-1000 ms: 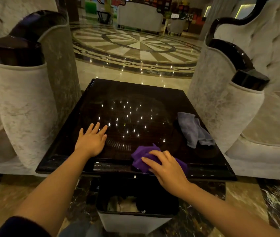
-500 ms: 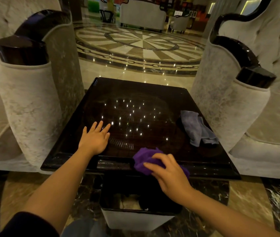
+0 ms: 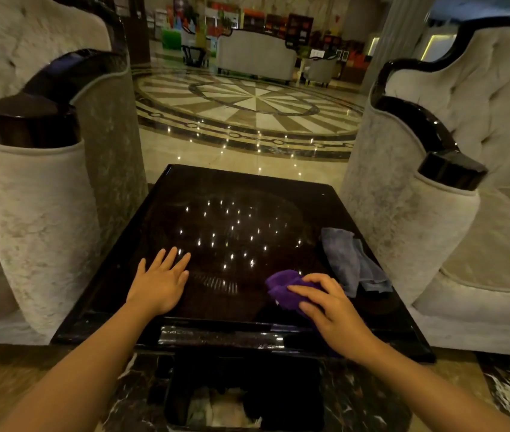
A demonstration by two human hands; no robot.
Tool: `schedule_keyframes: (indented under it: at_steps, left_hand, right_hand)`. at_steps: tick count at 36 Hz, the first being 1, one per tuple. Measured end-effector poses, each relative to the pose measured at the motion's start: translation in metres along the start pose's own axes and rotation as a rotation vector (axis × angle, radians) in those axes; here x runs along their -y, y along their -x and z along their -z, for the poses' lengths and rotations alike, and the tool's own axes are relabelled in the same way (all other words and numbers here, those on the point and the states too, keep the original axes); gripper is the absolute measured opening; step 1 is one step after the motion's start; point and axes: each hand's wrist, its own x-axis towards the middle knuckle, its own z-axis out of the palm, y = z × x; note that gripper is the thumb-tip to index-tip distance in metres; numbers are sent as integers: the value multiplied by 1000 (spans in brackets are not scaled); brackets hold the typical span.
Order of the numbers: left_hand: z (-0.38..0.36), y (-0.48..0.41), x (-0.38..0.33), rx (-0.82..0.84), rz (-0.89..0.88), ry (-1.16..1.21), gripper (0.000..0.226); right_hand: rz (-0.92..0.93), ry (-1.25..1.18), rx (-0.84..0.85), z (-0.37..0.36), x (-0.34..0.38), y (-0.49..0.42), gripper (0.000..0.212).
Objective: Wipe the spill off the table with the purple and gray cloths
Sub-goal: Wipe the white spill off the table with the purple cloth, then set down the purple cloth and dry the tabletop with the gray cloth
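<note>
A glossy black square table (image 3: 203, 194) stands between two armchairs. My right hand (image 3: 333, 310) presses a bunched purple cloth (image 3: 284, 286) onto the tabletop near the front right, fingers curled over it. A gray cloth (image 3: 345, 257) lies crumpled along the table's right edge, just beyond the purple one and apart from my hand. My left hand (image 3: 161, 282) rests flat on the tabletop at the front left, fingers spread, holding nothing. The dark surface reflects many ceiling lights; I cannot make out a spill on it.
Pale upholstered armchairs with black-capped arms flank the table, one on the left (image 3: 38, 213) and one on the right (image 3: 434, 226). A small bin (image 3: 244, 397) with rubbish sits on the floor under the table's front edge. Patterned marble floor (image 3: 247, 110) lies beyond.
My right hand has slid the purple cloth from the front edge further onto the tabletop, towards the gray cloth. My left hand stays flat in place.
</note>
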Motion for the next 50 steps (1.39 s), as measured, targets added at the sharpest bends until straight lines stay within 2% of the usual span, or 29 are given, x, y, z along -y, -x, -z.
schedule_keyframes:
  at_steps: [6, 13, 18, 24, 31, 34, 38, 43, 50]
  left_hand:
    - [-5, -4, 3, -4, 12, -7, 51]
    - [-10, -7, 7, 7, 32, -28, 52]
    - [-9, -18, 18, 76, 73, -95, 54]
    - [9, -36, 10, 147, 5, -128, 52]
    - [18, -74, -3, 145, -13, -127, 51]
    - [15, -89, -7, 151, -9, -109, 51]
    - [10, -96, -7, 130, -9, -99, 51]
    - [5, -95, -5, 89, -7, -66, 51]
    - [7, -92, -5, 87, -4, -86, 52]
  right_hand:
    - [-115, 105, -244, 37, -30, -69, 33]
    - [-293, 250, -339, 62, -80, -160, 35]
    - [-399, 224, -273, 37, -118, -217, 37]
    - [-539, 246, -255, 28, -152, -229, 37]
    - [-531, 279, -220, 25, -173, -246, 37]
    - [-557, 237, -127, 20, -186, -251, 43]
    - [-569, 259, 110, 11, -200, -248, 53]
    - [-559, 256, 203, 16, -203, -245, 59]
    - [-495, 181, 91, 28, -188, -219, 57]
